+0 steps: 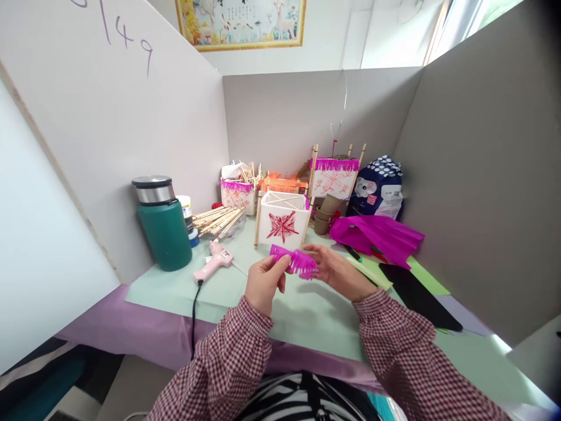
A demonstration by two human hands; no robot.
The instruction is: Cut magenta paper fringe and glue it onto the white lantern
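Note:
A strip of magenta fringed crepe paper (302,263) is pinched between the thumb and fingers of my left hand (265,280). Its cut fringe hangs down toward the right. My right hand (335,270) is at the strip's right end, fingers loosely curved and apart; whether they touch the paper I cannot tell. Just behind both hands stands a white paper lantern (283,225) with wooden stick corners and a dark red star-shaped print. To the left of my left hand lies a pink hot glue gun (213,261), its black cord running over the table edge.
A green thermos (164,228) stands at left, near a bundle of wooden sticks (219,220). Behind are a second lantern (333,178) and small brown pots (323,222). Magenta crepe paper (379,237) and a black flat sheet (418,295) lie right. Grey partitions (324,111) enclose the table.

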